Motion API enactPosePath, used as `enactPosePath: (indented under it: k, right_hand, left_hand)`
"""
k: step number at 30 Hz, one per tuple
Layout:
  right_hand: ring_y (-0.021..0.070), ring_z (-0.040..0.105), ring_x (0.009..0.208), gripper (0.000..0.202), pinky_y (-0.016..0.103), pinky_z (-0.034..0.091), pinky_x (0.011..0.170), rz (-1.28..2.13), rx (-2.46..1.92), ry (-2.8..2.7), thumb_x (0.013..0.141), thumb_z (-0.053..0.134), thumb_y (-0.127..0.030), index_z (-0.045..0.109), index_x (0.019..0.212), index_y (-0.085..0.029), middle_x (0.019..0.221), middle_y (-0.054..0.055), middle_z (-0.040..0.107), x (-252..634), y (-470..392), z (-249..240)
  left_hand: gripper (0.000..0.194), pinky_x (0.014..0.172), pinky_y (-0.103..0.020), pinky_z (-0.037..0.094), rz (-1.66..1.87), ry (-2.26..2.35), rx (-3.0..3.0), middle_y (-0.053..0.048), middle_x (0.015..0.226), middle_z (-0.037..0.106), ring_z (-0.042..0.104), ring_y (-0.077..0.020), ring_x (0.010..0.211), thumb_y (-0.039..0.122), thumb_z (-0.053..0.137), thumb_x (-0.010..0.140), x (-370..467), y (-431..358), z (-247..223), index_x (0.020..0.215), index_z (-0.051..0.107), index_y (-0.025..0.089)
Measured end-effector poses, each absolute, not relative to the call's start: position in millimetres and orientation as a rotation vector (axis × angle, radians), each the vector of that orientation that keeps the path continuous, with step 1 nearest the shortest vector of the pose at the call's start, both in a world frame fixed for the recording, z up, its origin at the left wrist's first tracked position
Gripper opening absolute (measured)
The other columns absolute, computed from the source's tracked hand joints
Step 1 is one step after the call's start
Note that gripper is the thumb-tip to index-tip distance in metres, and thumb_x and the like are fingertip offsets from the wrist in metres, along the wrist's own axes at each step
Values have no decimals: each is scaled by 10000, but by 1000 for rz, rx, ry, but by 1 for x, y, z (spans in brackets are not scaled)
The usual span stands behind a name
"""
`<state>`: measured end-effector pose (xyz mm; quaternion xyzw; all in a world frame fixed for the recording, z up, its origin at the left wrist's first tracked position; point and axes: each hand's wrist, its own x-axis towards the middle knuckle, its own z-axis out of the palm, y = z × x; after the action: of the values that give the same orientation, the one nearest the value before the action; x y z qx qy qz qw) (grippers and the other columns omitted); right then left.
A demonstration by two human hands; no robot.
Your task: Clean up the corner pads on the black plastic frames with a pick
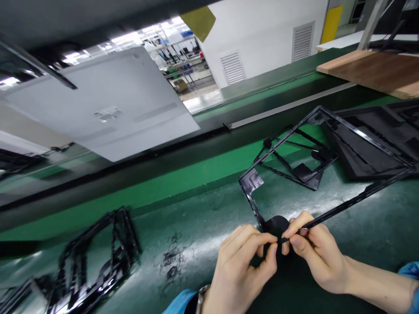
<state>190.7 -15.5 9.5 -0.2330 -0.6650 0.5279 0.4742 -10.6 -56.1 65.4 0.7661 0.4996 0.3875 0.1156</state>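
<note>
A thin black rectangular plastic frame (pixel 347 205) is held up at a tilt over the green bench. My right hand (pixel 319 253) pinches its near edge close to a corner, thumb below and fingers above. Just left of that, my left hand (pixel 244 261) has thumb and forefinger closed at the same edge; whatever lies between those fingertips is too small to make out. A rounded black tab (pixel 276 225) fills the frame's corner behind my fingertips. Left of my left hand, a tangle of fine black strands (pixel 173 259) lies on the bench.
Several black frames (pixel 98 261) are piled at the left, and more frames (pixel 304 168) lie behind the held one. Dark trays (pixel 363 131) sit at the right. A wooden board (pixel 376 72) rests at the upper right. A grey panel (pixel 108 104) hangs at the upper left.
</note>
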Motion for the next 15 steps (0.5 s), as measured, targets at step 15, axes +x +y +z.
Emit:
enactPosePath:
  k: [15]
  right_hand:
    - [144,695,677,155,265,561,653,1145,-607,-1747,1109,482,-149,589,1139,-257,907,6,669,191,-15,9]
  left_hand:
    - [181,470,-219,345,939,1391,1922,27,644,585,477,-95,516,137,687,967,-12,-53,62,890,822,230]
